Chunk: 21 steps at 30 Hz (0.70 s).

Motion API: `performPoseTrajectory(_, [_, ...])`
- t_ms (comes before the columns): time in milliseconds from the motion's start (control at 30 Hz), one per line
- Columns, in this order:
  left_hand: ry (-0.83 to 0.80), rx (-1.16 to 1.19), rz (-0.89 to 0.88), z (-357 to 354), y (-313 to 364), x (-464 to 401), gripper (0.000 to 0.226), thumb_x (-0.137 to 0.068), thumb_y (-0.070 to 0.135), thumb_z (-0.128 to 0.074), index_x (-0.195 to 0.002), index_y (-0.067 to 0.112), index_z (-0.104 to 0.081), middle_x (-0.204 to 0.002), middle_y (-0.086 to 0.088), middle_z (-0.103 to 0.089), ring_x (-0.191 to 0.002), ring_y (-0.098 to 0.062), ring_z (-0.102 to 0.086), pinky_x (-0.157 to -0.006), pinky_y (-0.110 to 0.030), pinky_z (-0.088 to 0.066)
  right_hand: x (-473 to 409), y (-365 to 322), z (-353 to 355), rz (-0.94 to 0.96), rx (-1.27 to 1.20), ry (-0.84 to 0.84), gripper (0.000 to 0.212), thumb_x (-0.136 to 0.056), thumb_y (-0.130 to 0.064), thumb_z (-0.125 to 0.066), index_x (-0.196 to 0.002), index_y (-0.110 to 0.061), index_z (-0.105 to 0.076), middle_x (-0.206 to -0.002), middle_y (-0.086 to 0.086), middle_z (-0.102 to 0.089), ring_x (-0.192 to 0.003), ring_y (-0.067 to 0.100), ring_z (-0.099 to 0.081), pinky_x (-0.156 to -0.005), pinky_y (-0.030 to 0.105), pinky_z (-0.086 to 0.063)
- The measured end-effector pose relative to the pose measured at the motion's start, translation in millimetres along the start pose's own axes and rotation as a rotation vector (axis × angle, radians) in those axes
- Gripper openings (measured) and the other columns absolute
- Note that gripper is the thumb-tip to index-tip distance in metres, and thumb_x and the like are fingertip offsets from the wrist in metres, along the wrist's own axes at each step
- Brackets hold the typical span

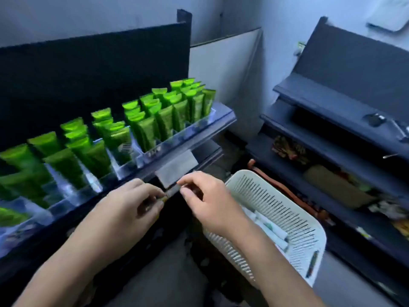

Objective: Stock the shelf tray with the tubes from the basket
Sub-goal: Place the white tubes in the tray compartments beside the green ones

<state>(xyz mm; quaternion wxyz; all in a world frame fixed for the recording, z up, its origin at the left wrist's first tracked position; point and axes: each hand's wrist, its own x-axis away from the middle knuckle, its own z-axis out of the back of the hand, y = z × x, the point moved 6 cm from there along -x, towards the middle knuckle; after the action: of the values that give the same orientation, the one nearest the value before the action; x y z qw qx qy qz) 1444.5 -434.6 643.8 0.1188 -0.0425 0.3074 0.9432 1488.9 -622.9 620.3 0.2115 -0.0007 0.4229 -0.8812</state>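
Several green tubes [146, 127] stand upright in rows inside clear shelf trays [177, 138] on a dark shelf. A white slotted basket [294, 220] sits at lower right, with a few pale tubes [272, 231] lying in it. My left hand [130, 207] and my right hand [205, 200] meet in front of the shelf edge and both pinch a small blurred item [171, 191] between them; what it is cannot be made out.
A grey label strip [177, 167] hangs on the shelf's front edge just above my hands. A second dark shelving unit [345, 134] stands at right with mixed goods on its lower levels. A white panel [223, 69] leans behind.
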Motion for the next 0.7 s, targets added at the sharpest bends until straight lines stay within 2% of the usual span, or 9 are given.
performPoseTrajectory(67, [-0.139, 0.003, -0.002, -67.7, 23.3, -34.3, 0.015, -0.092, 0.037, -0.067, -0.106, 0.038, -0.07, -0.094, 0.019, -0.059, -0.081, 0.001, -0.061, -0.075, -0.026, -0.053, 23.3, 77.2, 39.8, -0.187, 0.066, 0.038, 0.016, -0.1, -0.024, -0.062, -0.113, -0.028, -0.07, -0.105, -0.012, -0.069, -0.094, 0.004, -0.063, -0.09, 0.025, -0.051])
performPoseTrajectory(167, [-0.315, 0.017, -0.012, -169.8, 59.8, -83.3, 0.016, -0.092, 0.031, -0.065, -0.107, 0.032, -0.071, -0.092, 0.016, -0.059, -0.082, 0.0, -0.058, -0.08, -0.024, -0.05, 60.0, 195.8, 86.8, -0.488, 0.188, 0.025, 0.018, -0.1, -0.027, -0.06, -0.116, -0.029, -0.067, -0.111, -0.009, -0.071, -0.1, 0.012, -0.065, -0.093, 0.033, -0.053])
performPoseTrajectory(233, [-0.433, 0.024, 0.012, -233.1, 75.3, -110.6, 0.02, -0.093, 0.031, -0.061, -0.109, 0.03, -0.072, -0.096, 0.015, -0.065, -0.086, -0.002, -0.06, -0.081, -0.022, -0.049, 84.1, 260.5, 99.7, -0.661, 0.282, -0.055, 0.023, -0.099, -0.029, -0.058, -0.121, -0.027, -0.064, -0.12, -0.004, -0.07, -0.107, 0.019, -0.065, -0.094, 0.035, -0.053])
performPoseTrajectory(300, [-0.568, -0.036, 0.04, -299.5, 79.3, -133.4, 0.025, -0.094, 0.032, -0.059, -0.117, 0.028, -0.069, -0.11, 0.01, -0.07, -0.1, -0.011, -0.065, -0.088, -0.028, -0.053, 106.1, 310.6, 98.8, -0.767, 0.368, -0.176, 0.027, -0.099, -0.029, -0.055, -0.124, -0.022, -0.061, -0.124, 0.0, -0.066, -0.111, 0.024, -0.063, -0.089, 0.036, -0.051])
performPoseTrajectory(433, [-0.793, -0.203, 0.092, -401.9, 53.9, -156.2, 0.046, -0.096, 0.024, -0.058, -0.141, 0.02, -0.057, -0.141, -0.006, -0.06, -0.121, -0.022, -0.062, -0.104, -0.034, -0.05, 131.1, 371.5, 76.0, -0.84, 0.445, -0.316, 0.031, -0.098, -0.026, -0.052, -0.126, -0.015, -0.058, -0.132, 0.006, -0.061, -0.122, 0.03, -0.058, -0.097, 0.041, -0.051])
performPoseTrajectory(533, [-0.858, -0.329, 0.136, -441.3, 26.3, -163.5, 0.056, -0.094, 0.014, -0.05, -0.149, 0.014, -0.046, -0.149, -0.015, -0.051, -0.13, -0.029, -0.057, -0.112, -0.04, -0.046, 130.2, 391.1, 59.5, -0.804, 0.511, -0.379, 0.043, -0.098, -0.024, -0.053, -0.139, -0.011, -0.052, -0.141, 0.01, -0.057, -0.131, 0.032, -0.054, -0.107, 0.042, -0.046])
performPoseTrajectory(633, [-0.855, -0.46, 0.151, -474.0, 7.4, -167.7, 0.061, -0.092, 0.007, -0.047, -0.151, 0.016, -0.039, -0.154, -0.011, -0.042, -0.137, -0.033, -0.049, -0.11, -0.049, -0.046, 123.3, 407.3, 47.4, -0.772, 0.597, -0.407, 0.044, -0.097, -0.014, -0.058, -0.14, -0.007, -0.051, -0.139, 0.013, -0.057, -0.126, 0.033, -0.058, -0.103, 0.041, -0.048])
performPoseTrajectory(700, [-0.878, -0.532, 0.134, -488.8, 0.5, -167.2, 0.066, -0.091, 0.007, -0.054, -0.153, 0.018, -0.034, -0.161, -0.007, -0.029, -0.146, -0.033, -0.039, -0.11, -0.053, -0.046, 118.7, 413.8, 38.2, -0.73, 0.703, -0.443, 0.049, -0.095, -0.01, -0.061, -0.141, -0.003, -0.049, -0.139, 0.017, -0.054, -0.118, 0.032, -0.064, -0.096, 0.041, -0.053])
